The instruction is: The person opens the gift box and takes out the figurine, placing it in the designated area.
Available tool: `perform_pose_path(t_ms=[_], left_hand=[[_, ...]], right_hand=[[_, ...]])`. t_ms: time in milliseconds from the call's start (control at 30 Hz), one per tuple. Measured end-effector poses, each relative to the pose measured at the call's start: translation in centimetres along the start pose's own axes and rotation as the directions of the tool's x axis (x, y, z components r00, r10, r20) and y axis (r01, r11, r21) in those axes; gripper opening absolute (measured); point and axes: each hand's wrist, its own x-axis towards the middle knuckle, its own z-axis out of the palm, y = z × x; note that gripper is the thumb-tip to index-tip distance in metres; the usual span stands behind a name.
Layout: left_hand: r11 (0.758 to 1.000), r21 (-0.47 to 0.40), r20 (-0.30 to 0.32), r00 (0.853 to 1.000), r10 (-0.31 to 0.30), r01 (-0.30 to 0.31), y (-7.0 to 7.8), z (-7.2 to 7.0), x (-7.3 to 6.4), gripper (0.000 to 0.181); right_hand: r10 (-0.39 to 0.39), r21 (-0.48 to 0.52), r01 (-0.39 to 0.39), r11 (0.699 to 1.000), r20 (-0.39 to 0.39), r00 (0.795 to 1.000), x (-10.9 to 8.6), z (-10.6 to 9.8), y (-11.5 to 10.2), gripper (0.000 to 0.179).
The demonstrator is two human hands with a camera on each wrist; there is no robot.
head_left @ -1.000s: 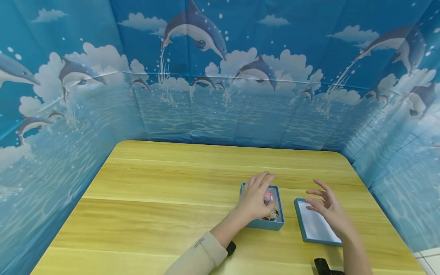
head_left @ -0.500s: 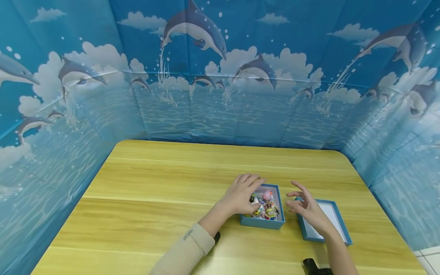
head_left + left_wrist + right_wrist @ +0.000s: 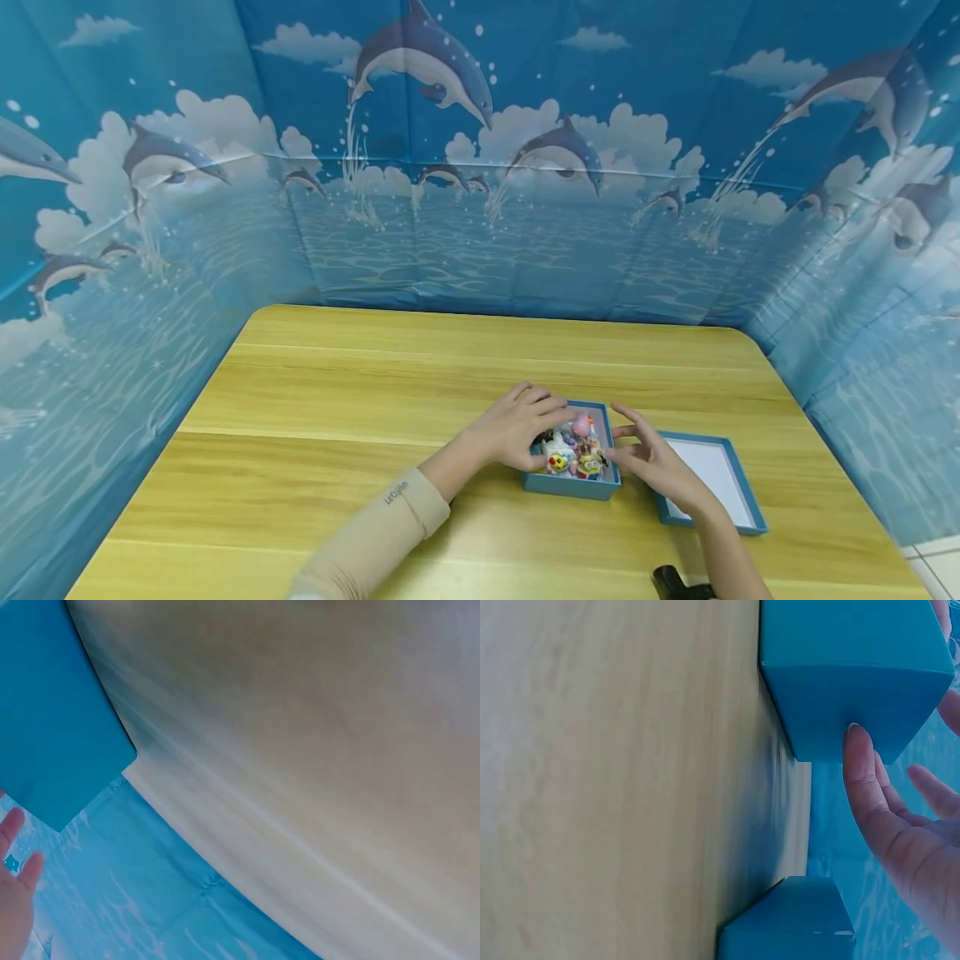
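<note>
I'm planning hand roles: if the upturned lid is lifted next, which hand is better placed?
Probably the right hand: it overlaps the lid in the head view, fingertips at the right wall of the box. The left hand is at the box's left side and would have to reach across.

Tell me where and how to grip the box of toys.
The box is probably best gripped by its left and right walls, left hand from the left, right hand from the right: both walls stand upright, and a gap beside the lid leaves room. Its top is open over the toys, so avoid tilting.
</note>
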Motion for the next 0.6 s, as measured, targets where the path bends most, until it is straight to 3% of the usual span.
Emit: perform_pose_path(t_ms=[267,600], left_hand=[[0.996,0.052,0.071,0.995,0.069,-0.073,0.1,-0.6,0.6,0.075],[0.988,0.128,0.241,0.969,0.056,-0.088,1.2,-1.8,2.0,0.080]], right_hand=[[0.007,-0.008,-0.006,1.000,0.090,0.996,-0.1,-0.3,0.1,0.073],[0.009,0.046,-0.016,0.999,0.139,0.990,0.1,-0.6,0.1,0.075]])
